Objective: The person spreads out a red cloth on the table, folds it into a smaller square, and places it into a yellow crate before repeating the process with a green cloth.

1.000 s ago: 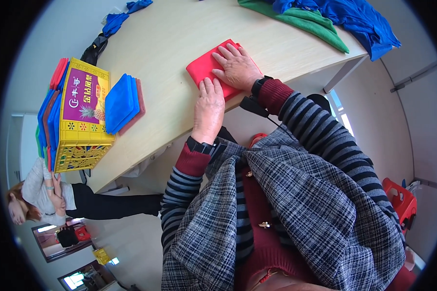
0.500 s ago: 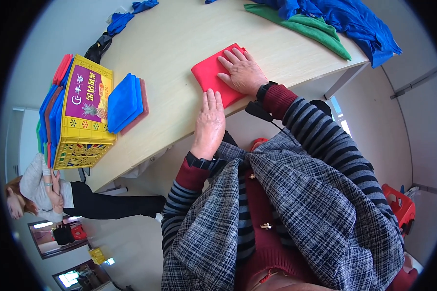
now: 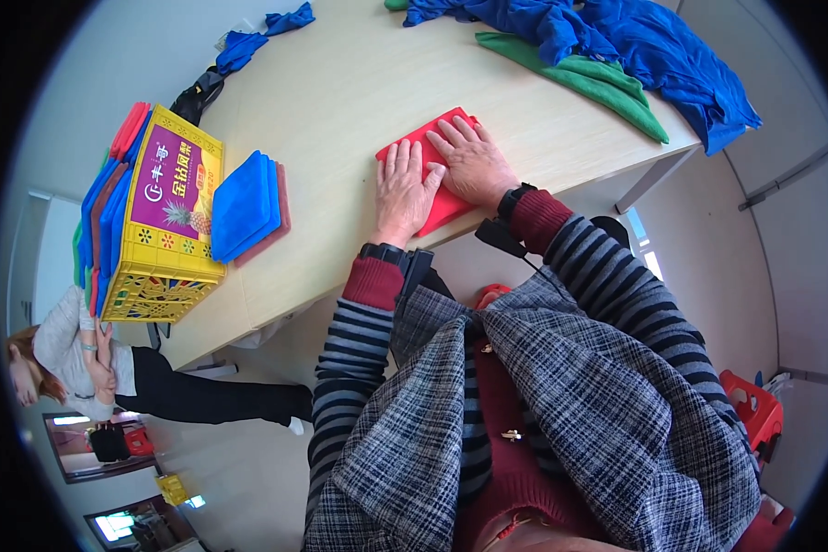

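Note:
A folded red cloth (image 3: 443, 211) lies on the pale wooden table, close to its near edge. My left hand (image 3: 405, 191) presses flat on the cloth's left side, fingers stretched out and pointing away from me. On its right side rests my right hand (image 3: 474, 164), also flat with the fingers extended. The two hands nearly meet, the left thumb beside the right hand. Much of the cloth is hidden beneath them. Left of the hands is a small stack of folded blue cloths (image 3: 245, 207) with a brown cloth (image 3: 283, 202) under them.
A yellow plastic crate (image 3: 161, 276) stands at the table's left, with folded cloths (image 3: 101, 221) piled along it. Loose blue cloth (image 3: 639, 55) and a green cloth (image 3: 584, 81) lie at the far right. A person (image 3: 87, 354) stands beyond the left end.
My left hand has moved from the cloth's near-left edge up onto its top. The right hand stays flat on it, now closer to the left. The view has shifted slightly.

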Motion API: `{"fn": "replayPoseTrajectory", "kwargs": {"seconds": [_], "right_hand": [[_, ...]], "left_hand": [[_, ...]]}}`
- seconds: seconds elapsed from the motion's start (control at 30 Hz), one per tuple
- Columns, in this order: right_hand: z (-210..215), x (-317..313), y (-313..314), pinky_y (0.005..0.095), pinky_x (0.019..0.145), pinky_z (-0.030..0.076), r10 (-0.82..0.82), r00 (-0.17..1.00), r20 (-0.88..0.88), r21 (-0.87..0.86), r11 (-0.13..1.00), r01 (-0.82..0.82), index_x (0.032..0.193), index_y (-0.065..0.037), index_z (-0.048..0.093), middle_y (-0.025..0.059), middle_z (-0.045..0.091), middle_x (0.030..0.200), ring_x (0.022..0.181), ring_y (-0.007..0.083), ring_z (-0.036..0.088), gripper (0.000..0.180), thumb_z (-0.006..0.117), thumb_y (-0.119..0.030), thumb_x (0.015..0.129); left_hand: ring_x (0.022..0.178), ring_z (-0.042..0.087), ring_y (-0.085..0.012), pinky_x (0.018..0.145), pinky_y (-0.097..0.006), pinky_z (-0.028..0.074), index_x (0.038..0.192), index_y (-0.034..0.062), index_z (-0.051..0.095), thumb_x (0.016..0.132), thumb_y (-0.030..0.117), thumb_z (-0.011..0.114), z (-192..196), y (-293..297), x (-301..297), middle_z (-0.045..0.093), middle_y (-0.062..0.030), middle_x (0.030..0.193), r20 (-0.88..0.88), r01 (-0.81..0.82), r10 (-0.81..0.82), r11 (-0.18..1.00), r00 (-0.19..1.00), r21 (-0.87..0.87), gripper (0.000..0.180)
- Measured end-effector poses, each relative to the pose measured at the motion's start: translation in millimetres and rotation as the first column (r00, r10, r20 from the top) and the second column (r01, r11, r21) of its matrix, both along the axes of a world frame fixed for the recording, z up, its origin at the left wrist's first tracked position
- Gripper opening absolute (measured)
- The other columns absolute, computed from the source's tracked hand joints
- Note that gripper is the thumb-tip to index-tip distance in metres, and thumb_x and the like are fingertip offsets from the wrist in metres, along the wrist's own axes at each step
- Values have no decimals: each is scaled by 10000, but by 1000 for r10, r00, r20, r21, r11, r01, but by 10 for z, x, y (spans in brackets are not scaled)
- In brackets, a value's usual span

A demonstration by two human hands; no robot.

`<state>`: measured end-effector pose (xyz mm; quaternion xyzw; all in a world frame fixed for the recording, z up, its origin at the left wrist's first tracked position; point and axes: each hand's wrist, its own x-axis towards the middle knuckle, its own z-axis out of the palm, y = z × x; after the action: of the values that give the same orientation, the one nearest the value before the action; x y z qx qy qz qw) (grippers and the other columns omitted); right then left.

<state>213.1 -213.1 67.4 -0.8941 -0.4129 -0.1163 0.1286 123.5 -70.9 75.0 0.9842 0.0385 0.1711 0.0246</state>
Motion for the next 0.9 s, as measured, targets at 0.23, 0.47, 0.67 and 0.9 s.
{"fn": "replayPoseTrajectory", "kwargs": {"seconds": [0.23,0.47,0.67,0.9], "right_hand": [[-49,89,-25,499,1236,198,-5,1000,-12,43,999,5,1539,-131,428,128,374,1608,1516,329,274,637,393,-526,1041],[-10,113,-33,484,1223,241,-42,998,-36,38,998,43,1539,-122,420,127,390,1598,1501,333,303,660,402,-548,1034],[-14,296,-177,481,1216,257,-77,985,-151,83,992,90,1543,-110,395,143,382,1598,1487,347,323,650,401,-525,1043],[-214,307,-581,459,1146,367,-3,992,-128,320,947,44,1481,-79,467,189,512,1475,1380,370,456,571,456,-450,1047]], "left_hand": [[1536,215,-342,1238,-530,176,1583,41,291,1041,564,401,-42,8,-122,251,-179,1656,-114,-97,89,993,990,-73,761],[1538,214,-349,1237,-557,162,1583,37,289,1010,564,477,-52,-38,-418,267,-187,1648,-87,-68,64,997,994,-41,801],[1506,277,-364,1217,-574,196,1606,64,211,1023,568,447,-81,-92,-629,240,-178,1655,-103,-75,67,995,992,-73,805],[1244,574,-387,1165,-552,313,1309,11,611,1029,312,574,419,-127,-1046,657,-161,1283,213,146,-89,952,973,-268,413]]}}
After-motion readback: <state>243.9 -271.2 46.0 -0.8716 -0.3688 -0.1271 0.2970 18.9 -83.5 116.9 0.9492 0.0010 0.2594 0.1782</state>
